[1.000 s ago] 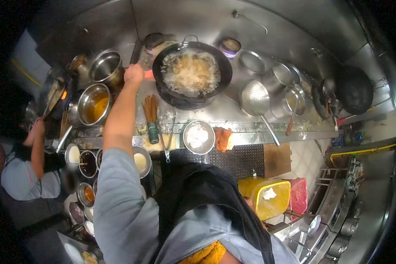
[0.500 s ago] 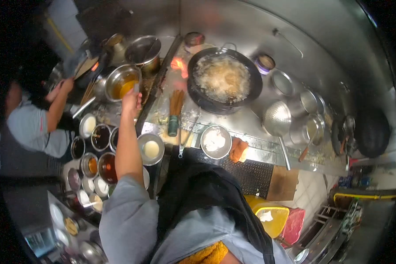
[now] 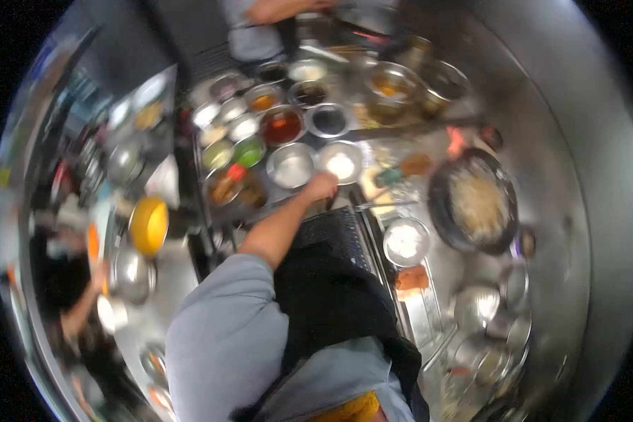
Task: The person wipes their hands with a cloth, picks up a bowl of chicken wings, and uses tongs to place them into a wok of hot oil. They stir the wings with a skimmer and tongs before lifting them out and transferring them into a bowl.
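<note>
My left hand (image 3: 321, 187) is at the near rim of a round metal bowl (image 3: 355, 156) with creamy white contents, its fingers curled at the edge and blurred by motion. Beside it on the left stands another metal bowl (image 3: 292, 166) with pale contents. A bowl of dark red liquid (image 3: 283, 125) and a bowl of black liquid (image 3: 328, 120) sit just beyond. To the right of the hand lies a long metal utensil (image 3: 387, 205). My right hand is out of the picture; only a bit of skin shows by the yellow cloth (image 3: 352, 409) at the bottom edge.
A dark wok (image 3: 439, 218) with bubbling contents stands at the right. Nearer are a bowl of white stuff (image 3: 406, 241), a brown cloth (image 3: 411, 280) and a perforated ladle (image 3: 476, 307). A co-worker (image 3: 254, 32) is at the top; another person's arm (image 3: 84, 302) shows at the left.
The view has swung left. My left hand has drawn back from the metal pot of yellow liquid to the bowl with creamy white contents.
</note>
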Motion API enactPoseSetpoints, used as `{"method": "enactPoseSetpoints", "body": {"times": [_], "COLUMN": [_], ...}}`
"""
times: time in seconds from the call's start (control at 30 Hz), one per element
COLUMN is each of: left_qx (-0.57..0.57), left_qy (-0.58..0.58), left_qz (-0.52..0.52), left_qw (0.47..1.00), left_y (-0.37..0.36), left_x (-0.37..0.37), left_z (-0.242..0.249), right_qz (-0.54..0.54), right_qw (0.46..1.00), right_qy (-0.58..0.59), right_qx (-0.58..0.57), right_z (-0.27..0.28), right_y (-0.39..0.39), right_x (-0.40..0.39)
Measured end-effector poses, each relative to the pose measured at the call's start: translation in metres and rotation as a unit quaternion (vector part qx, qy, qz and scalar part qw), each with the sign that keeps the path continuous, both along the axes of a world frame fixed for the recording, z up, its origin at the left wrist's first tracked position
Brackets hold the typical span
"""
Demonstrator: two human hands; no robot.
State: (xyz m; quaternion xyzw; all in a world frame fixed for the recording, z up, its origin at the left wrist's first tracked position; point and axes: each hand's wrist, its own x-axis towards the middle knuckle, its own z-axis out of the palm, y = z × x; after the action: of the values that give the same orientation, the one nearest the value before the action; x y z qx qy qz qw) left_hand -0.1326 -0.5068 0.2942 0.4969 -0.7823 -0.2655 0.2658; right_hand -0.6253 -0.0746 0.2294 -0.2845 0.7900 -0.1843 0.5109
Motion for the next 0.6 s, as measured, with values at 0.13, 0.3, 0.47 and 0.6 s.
{"method": "enactPoseSetpoints", "body": {"times": [0.13,0.3,0.47,0.6], "left_qx": [0.214,0.579,0.600,0.573], "left_qy": [-0.406,-0.114,0.081,0.183], "left_qz": [-0.230,0.163,0.443,0.500], "left_qw": [0.859,0.791,0.661,0.623], "left_y": [0.237,0.515,0.622,0.643], "left_x": [0.038,0.054,0.055,0.029], "left_z": [-0.226,-0.158,-0.177,-0.153], "right_qz": [0.134,0.274,0.410,0.520], "right_qw": [0.991,0.962,0.911,0.852], "right_qy": [0.003,-0.007,-0.027,-0.039], "right_qx": [-0.005,-0.022,-0.036,-0.051], "right_z": [-0.014,-0.020,-0.021,-0.034], "right_y": [-0.047,-0.119,-0.176,-0.193], "right_x": [-0.036,-0.032,0.028,0.084]}}
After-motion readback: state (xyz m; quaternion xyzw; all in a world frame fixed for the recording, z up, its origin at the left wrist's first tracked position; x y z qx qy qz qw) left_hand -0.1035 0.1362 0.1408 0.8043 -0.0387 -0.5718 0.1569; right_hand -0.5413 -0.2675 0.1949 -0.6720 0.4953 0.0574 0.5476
